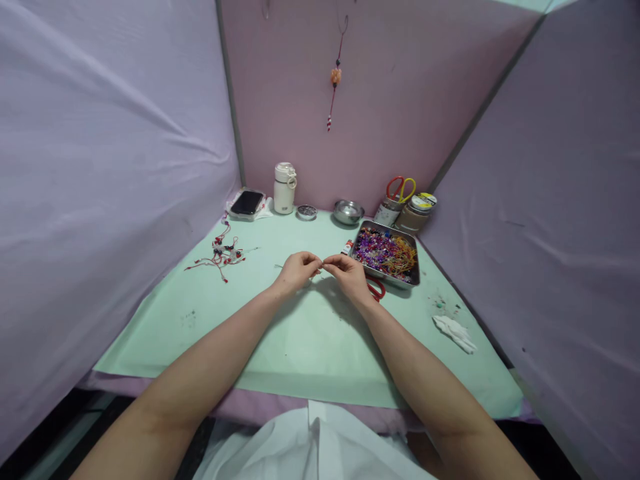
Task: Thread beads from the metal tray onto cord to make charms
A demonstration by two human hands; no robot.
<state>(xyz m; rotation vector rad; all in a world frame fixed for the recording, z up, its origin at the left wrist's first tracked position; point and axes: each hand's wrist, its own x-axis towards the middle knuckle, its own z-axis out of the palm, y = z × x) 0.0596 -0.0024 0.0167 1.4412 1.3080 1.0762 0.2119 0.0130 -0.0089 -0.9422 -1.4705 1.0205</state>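
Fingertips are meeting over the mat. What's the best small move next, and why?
Probably draw the right hand slightly away from the left hand, both pinches closed. Their fingertips meet, so whatever they pinch is too hidden to judge. I'd go gently: the red handle lies close to the right wrist.

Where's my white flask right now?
In the head view, the white flask stands upright at the back of the table, left of centre, between the black phone and the small round tin.
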